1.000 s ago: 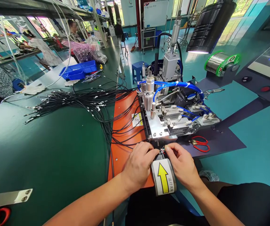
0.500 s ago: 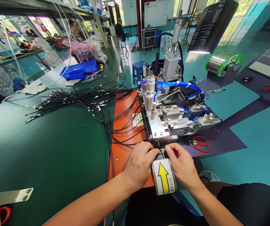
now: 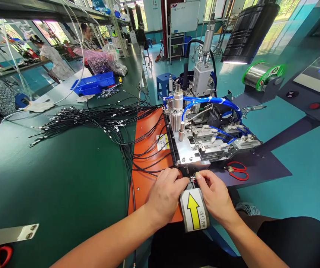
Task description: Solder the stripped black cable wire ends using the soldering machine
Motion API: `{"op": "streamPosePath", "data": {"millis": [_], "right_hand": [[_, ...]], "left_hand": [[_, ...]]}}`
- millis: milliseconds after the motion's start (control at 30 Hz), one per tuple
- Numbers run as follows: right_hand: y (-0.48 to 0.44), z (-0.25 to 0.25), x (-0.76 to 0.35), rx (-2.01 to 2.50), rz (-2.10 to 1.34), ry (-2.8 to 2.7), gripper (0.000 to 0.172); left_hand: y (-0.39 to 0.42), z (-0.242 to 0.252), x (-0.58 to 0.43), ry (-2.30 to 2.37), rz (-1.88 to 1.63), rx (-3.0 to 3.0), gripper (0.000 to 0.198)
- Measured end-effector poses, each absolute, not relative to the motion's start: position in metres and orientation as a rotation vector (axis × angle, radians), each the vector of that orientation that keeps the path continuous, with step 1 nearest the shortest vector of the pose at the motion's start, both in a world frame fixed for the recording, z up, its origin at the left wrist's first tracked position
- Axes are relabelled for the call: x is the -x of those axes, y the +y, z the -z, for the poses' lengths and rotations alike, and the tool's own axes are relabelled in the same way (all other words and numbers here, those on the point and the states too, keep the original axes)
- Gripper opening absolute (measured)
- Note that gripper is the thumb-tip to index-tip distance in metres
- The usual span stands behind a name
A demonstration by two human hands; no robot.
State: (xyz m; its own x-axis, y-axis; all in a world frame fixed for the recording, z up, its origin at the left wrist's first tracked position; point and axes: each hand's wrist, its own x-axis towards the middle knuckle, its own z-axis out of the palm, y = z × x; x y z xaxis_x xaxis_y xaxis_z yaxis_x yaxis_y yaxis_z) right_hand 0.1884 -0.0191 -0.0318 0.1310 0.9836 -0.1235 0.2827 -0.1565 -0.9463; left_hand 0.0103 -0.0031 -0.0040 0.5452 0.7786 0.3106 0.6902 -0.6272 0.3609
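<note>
At the near end of the machine (image 3: 189, 149), my two hands work close together. My left hand (image 3: 165, 191) is closed, its thumb and fingers on the end of a black cable (image 3: 148, 170) that runs in from the left; the grip itself is mostly hidden. My right hand (image 3: 215, 193) pinches thin wires (image 3: 193, 178) at the cable's end, with small red and white bits showing between the fingertips. Just below them is the curved cover (image 3: 186, 216) with a yellow arrow pointing away from me.
A large bundle of black cables (image 3: 92, 117) lies across the green table (image 3: 92, 186) and orange plate (image 3: 145, 186). Red-handled cutters (image 3: 238, 171) rest right of the machine. A solder spool (image 3: 260, 76), lamp (image 3: 249, 33) and blue tray (image 3: 95, 83) stand farther off. Other people sit at left.
Both hands keep nearly the same place and grip. The view has shifted very slightly.
</note>
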Motion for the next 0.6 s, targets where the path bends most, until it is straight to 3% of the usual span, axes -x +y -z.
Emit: {"op": "streamPosePath", "data": {"millis": [600], "right_hand": [[-0.0186, 0.0289, -0.1882, 1.614, -1.034, -1.306, 0.033]], "left_hand": [[-0.0036, 0.0027, -0.0112, 1.247, -0.617, -2.586, 0.018]]}}
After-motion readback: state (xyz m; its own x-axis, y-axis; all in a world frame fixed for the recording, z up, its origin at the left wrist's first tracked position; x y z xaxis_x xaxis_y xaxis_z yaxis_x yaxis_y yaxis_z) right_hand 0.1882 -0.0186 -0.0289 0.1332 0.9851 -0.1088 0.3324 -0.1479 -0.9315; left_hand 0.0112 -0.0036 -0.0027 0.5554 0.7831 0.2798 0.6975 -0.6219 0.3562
